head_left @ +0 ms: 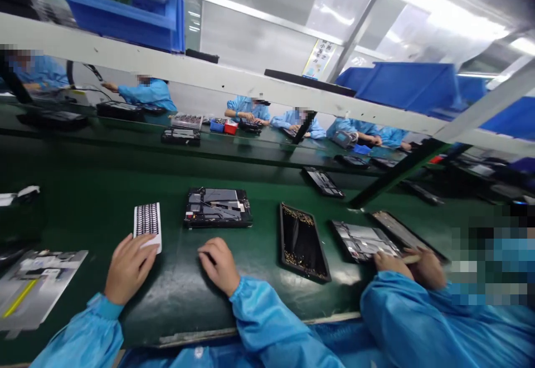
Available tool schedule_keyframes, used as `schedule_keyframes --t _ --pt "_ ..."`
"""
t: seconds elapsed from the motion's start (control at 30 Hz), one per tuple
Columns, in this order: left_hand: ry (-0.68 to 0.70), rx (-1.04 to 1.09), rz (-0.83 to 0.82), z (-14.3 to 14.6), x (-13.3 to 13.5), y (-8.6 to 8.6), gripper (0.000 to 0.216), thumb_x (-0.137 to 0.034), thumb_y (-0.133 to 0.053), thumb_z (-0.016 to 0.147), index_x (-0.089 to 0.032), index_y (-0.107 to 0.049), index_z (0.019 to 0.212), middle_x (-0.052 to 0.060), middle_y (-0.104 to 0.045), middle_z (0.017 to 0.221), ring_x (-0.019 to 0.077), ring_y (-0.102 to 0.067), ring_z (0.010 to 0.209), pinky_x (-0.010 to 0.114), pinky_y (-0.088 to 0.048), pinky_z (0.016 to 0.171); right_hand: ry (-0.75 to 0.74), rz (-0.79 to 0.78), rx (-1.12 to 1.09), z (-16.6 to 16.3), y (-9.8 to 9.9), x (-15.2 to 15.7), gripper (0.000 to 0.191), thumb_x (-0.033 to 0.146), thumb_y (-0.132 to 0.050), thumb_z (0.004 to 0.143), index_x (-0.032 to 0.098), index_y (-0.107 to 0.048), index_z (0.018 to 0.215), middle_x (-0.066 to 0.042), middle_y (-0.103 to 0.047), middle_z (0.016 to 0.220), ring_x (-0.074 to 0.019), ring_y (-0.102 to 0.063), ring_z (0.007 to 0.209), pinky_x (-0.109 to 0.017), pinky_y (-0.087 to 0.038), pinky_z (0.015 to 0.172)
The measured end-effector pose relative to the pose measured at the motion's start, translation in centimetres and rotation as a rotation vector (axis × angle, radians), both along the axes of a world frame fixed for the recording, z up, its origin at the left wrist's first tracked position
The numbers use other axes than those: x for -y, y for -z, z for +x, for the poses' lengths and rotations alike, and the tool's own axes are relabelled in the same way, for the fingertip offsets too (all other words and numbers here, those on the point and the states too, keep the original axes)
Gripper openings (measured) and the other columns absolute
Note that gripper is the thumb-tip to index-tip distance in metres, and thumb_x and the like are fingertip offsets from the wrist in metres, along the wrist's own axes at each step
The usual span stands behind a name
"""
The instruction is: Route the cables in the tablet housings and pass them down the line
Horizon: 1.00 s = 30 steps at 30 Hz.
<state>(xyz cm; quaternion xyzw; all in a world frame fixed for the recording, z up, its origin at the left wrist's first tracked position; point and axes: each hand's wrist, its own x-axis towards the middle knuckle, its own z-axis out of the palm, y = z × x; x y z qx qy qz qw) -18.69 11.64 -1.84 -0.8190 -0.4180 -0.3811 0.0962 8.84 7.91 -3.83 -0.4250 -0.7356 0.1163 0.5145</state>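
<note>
sheet (147, 218) lies at one o'clock from the nearer left hand (129, 267), long axis roughly twelve-to-six; left fingers half-spread over its near end, grip unclear; right hand (219, 267) loosely curled, seemingly empty.

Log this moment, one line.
left hand: fingers on white sheet | right hand: loosely curled, grip unclear | opened device: beyond right hand | black tray: right of device

Blue bins (409, 86) on shelf (246, 90), yel.-edged poster (320, 58), sm. red box (230, 128)

We see bright white ceiling lights (447, 10) at upper right, pale glare on the glossy dark-green tabletop (179, 281), and soft, stretched detail toward the edges.
</note>
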Motion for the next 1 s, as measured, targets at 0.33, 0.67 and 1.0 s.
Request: schedule_keyframes --t 0.33,0.67,1.0 --pt "-0.13 0.429 -0.671 11.0 -7.0 0.1 0.069 -0.055 -0.043 0.096 -0.013 -0.041 0.151 0.019 -0.044 0.156 0.0319 -0.046 0.142 0.051 -0.037 0.119 0.523 -0.215 -0.31 11.9 1.3 -4.1 0.039 0.038 -0.053 0.097 0.02 -0.06 0.131 -0.013 -0.058 0.121 -0.0211 -0.061 0.103 -0.037 -0.056 0.086" --pt "-0.055 0.433 -0.734 12.2 -7.9 1.8 0.065 -0.049 -0.041 0.101 -0.023 -0.029 0.159 0.008 -0.033 0.164 0.0252 -0.031 0.152 0.044 -0.024 0.126 0.494 -0.367 -0.406 12.5 2.7 -5.1 0.044 0.035 -0.063 0.091 0.021 -0.064 0.133 -0.011 -0.06 0.122 -0.018 -0.062 0.103 -0.031 -0.057 0.081" --pt "-0.137 0.432 -0.87 12.7 -7.2 -0.1 0.066 -0.053 -0.045 0.099 -0.034 -0.025 0.159 0.001 -0.032 0.165 0.0282 -0.035 0.15 0.047 -0.03 0.124 0.543 -0.305 -0.151 11.2 0.0 -3.2 0.022 0.027 -0.063 0.094 0.024 -0.065 0.116 -0.011 -0.054 0.129 -0.0242 -0.053 0.125 -0.044 -0.049 0.101"
